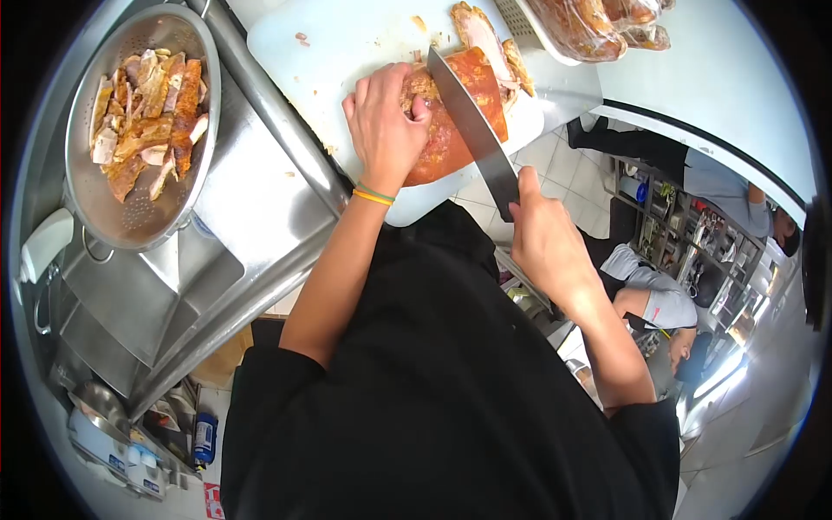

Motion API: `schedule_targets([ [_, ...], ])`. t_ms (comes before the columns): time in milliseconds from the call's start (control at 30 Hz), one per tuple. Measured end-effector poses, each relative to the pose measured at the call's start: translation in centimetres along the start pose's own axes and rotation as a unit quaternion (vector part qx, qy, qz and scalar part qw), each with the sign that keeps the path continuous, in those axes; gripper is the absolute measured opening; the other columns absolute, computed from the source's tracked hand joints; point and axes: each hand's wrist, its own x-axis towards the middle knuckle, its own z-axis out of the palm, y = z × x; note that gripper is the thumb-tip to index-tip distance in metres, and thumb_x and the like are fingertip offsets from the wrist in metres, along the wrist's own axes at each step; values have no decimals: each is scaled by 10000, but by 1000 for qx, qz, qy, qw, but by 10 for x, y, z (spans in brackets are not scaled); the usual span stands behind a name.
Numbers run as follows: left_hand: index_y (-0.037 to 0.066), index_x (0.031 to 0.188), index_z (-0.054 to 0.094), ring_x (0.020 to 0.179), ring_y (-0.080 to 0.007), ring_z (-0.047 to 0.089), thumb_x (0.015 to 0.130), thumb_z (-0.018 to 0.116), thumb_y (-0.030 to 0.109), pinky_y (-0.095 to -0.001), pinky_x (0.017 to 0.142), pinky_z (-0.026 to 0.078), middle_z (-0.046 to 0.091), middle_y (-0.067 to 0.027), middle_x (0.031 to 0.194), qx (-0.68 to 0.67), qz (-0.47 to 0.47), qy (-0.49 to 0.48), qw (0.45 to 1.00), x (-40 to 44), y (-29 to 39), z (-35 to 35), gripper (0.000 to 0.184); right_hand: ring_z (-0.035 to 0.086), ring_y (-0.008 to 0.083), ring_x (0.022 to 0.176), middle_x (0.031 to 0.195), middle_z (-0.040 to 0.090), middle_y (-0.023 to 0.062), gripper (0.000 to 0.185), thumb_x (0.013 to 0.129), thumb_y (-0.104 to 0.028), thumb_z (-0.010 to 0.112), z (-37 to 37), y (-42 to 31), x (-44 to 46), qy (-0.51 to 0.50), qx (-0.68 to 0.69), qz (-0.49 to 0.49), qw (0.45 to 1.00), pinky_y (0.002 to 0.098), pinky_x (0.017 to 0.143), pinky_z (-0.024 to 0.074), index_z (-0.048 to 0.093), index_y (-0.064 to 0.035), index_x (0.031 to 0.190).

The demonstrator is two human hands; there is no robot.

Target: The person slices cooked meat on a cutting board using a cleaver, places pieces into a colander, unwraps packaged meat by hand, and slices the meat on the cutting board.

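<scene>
A large piece of roast pork (445, 146) with browned skin lies on the white cutting board (316, 78). My left hand (387, 117), with coloured bands at the wrist, grips its left side, fingers curled over the top. In my right hand (548, 238) is the handle of a long, wide-bladed knife (475, 130). Its blade rests across the pork's skin, to the right of my left fingers; how deep the edge sits is hidden. Beyond the blade, a pale cut slab of meat (481, 35) leans at the pork's far end. Small scraps dot the board.
A steel colander (82, 130) of cut roast meat strips stands on the left over a steel sink (260, 204). Plastic-wrapped meat (576, 26) sits in a pale tray at the top right. Two other people (654, 290) are among shelves at the right.
</scene>
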Motion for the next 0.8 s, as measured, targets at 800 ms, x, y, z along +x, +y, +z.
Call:
schedule_targets([
  [800, 138, 1089, 621, 1121, -263, 561, 744, 561, 10, -427, 931, 458, 608, -69, 1141, 85, 289, -324, 897, 135, 33, 85, 373, 609, 492, 660, 668, 600, 288, 390, 910, -95, 571, 88, 71, 94, 165, 146, -89, 971, 556, 589, 470, 359, 42, 1208],
])
